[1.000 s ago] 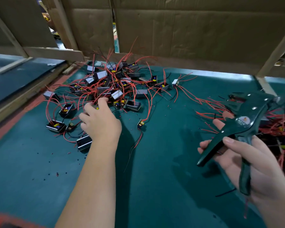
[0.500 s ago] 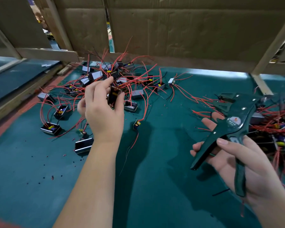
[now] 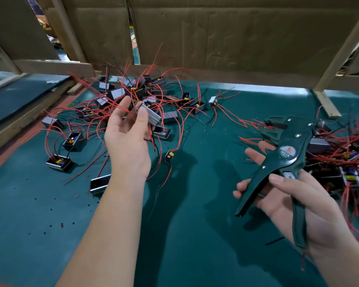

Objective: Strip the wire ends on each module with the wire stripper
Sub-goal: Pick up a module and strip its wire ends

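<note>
My left hand point(image 3: 128, 139) is raised above the mat and holds a small grey module point(image 3: 150, 114) between thumb and fingers, its red wires trailing down into the pile. A heap of similar modules with red and black wires point(image 3: 145, 94) lies behind it at the back centre. My right hand point(image 3: 294, 201) grips the dark green wire stripper point(image 3: 282, 160) by its handles, jaws pointing up and left, apart from the held module.
A second tangle of modules and red wires point(image 3: 344, 162) lies at the right. Loose modules point(image 3: 59, 162) sit at the left on the green mat point(image 3: 195, 204). Small insulation bits point(image 3: 60, 224) dot the mat. Cardboard walls point(image 3: 216, 38) close the back.
My left hand went from resting on the pile to lifting one module up out of it, wires trailing. The right hand with the stripper stayed nearly in place.
</note>
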`<state>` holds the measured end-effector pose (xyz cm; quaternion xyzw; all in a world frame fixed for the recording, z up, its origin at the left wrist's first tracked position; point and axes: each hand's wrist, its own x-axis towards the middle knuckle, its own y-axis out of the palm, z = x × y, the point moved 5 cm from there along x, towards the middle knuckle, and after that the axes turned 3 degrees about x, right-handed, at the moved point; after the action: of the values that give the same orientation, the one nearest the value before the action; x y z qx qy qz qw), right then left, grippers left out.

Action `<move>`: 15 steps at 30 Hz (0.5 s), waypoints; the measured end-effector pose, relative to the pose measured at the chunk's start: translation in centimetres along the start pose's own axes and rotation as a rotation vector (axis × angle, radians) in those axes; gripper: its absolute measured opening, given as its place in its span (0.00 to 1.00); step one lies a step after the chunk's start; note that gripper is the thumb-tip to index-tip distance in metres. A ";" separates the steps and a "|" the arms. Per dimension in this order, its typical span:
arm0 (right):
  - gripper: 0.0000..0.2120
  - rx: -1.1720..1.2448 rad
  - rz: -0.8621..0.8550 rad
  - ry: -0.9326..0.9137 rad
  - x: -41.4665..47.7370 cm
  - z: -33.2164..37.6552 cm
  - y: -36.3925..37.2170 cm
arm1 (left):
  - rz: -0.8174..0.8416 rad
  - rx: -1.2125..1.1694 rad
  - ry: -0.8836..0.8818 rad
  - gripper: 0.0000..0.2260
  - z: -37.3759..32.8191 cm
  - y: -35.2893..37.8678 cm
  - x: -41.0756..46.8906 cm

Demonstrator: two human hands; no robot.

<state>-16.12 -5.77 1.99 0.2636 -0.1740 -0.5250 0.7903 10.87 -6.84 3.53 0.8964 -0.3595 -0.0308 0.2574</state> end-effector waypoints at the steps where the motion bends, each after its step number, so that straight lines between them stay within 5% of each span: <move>1: 0.30 0.001 -0.001 0.004 0.0 0.0 0.0 | 0.014 0.045 0.030 0.15 -0.2 0.1 -0.1; 8: 0.30 0.025 -0.008 0.008 0.0 -0.2 0.0 | 0.072 0.185 0.212 0.09 -1.2 0.5 -0.5; 12: 0.29 0.013 -0.019 0.002 0.0 -0.2 -0.1 | -0.060 0.247 0.295 0.11 -2.0 -0.4 -0.8; 15: 0.29 0.004 0.010 -0.003 -0.1 -0.2 0.1 | -0.133 0.223 0.200 0.13 -1.8 -0.5 -0.8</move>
<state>-15.99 -5.61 1.92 0.2638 -0.1775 -0.5210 0.7921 11.01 -5.21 4.75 0.9398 -0.2732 0.0815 0.1882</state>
